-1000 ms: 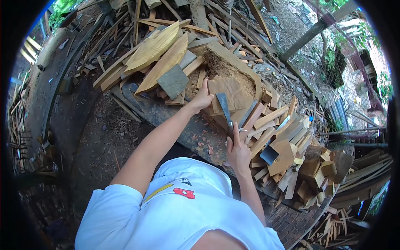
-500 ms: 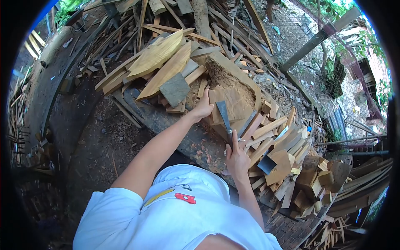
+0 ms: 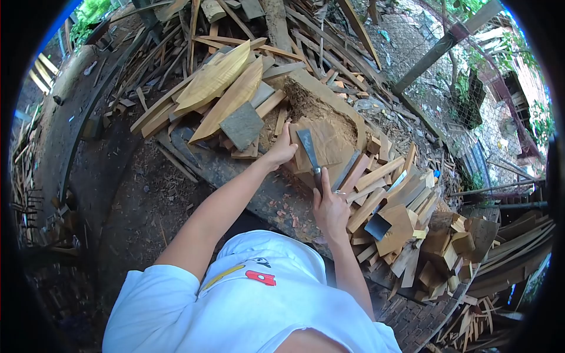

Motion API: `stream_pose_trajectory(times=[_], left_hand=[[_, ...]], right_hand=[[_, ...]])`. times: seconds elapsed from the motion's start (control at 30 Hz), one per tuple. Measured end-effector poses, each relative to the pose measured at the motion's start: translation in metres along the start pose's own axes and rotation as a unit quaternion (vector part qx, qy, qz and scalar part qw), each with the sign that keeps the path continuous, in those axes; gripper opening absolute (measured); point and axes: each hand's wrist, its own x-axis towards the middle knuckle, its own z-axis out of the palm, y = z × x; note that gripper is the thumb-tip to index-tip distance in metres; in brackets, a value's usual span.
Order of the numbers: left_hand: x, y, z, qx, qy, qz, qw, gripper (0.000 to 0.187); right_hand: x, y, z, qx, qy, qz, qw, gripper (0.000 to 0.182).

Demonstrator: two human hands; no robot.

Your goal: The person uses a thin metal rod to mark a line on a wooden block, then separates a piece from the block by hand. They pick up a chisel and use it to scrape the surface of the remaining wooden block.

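A cleaver-like chopping knife (image 3: pixel 309 154) is gripped by its handle in the right hand (image 3: pixel 331 207), with the fingers closed fully around it. The flat blade is laid on a brown wooden block (image 3: pixel 329 141), which is placed on a dark worn workbench (image 3: pixel 247 176). The left edge of the block is held by the left hand (image 3: pixel 281 150), fingers closed on it. Cut wood pieces (image 3: pixel 388 200) are piled just beside the right hand, and long curved planks (image 3: pixel 220 82) are stacked behind
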Motion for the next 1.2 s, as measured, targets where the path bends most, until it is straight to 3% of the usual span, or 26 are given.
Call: stream_pose_trajectory(times=[0.03,0.23,0.37,0.4,0.47,0.5,0.57,0.63,0.7,0.77,0.83,0.9,0.97,1.0,1.03,1.1,1.2], left_hand=[[0.001,-0.002,0.001,-0.008,0.004,0.003,1.000,0.076],[0.002,-0.001,0.003,-0.063,0.019,-0.001,0.998,0.081],[0.002,-0.006,0.003,-0.026,0.023,0.003,0.999,0.080],[0.013,-0.026,0.007,0.099,0.069,0.060,0.991,0.078],[0.013,-0.023,0.006,0.040,0.044,0.052,0.997,0.076],[0.013,-0.022,0.004,-0.022,0.026,0.035,0.999,0.075],[0.015,-0.019,0.007,-0.023,0.003,0.065,0.998,0.073],[0.007,-0.014,0.003,-0.028,0.011,0.033,0.999,0.072],[0.001,-0.017,-0.003,0.051,0.064,0.055,0.995,0.070],[0.005,-0.014,0.003,0.068,0.060,0.078,0.993,0.070],[0.009,-0.020,0.004,-0.080,0.034,0.071,0.994,0.077],[0.004,-0.011,0.002,-0.113,0.019,0.048,0.992,0.077],[-0.008,0.006,0.005,-0.117,0.010,0.036,0.992,0.076],[-0.012,0.011,0.001,-0.125,0.013,0.022,0.992,0.076],[-0.009,0.010,-0.002,-0.014,0.005,0.050,0.999,0.079],[-0.010,0.006,0.003,0.049,0.044,0.033,0.997,0.080],[-0.010,0.003,0.001,0.012,0.024,0.036,0.999,0.081]], right_hand=[[0.002,-0.001,-0.001,0.033,-0.052,0.041,0.997,0.059],[-0.025,0.003,-0.006,0.014,-0.004,0.012,1.000,0.060],[0.004,-0.015,0.001,0.028,-0.016,0.034,0.999,0.059],[0.014,-0.014,0.009,0.039,-0.018,0.031,0.999,0.059],[0.017,-0.011,0.006,0.038,-0.031,0.044,0.998,0.058],[0.011,-0.006,0.003,0.032,-0.025,0.055,0.998,0.058],[-0.011,0.005,0.002,-0.042,0.090,-0.055,0.994,0.063],[-0.021,0.013,0.001,-0.018,0.051,-0.033,0.998,0.062],[-0.026,0.011,0.002,0.042,-0.020,0.025,0.999,0.061],[-0.005,0.000,0.001,0.018,-0.011,0.028,0.999,0.060],[0.017,-0.005,0.010,0.012,0.020,0.012,1.000,0.058],[0.016,-0.002,0.010,-0.003,0.041,0.026,0.999,0.057],[0.004,0.001,0.007,0.025,0.055,-0.019,0.998,0.056],[-0.008,-0.001,-0.002,0.016,0.009,0.019,1.000,0.057],[-0.017,0.001,-0.006,0.049,-0.003,0.024,0.998,0.057],[-0.020,-0.002,-0.008,0.052,-0.044,0.054,0.996,0.057],[0.002,-0.009,0.000,0.007,0.030,0.003,1.000,0.057]])
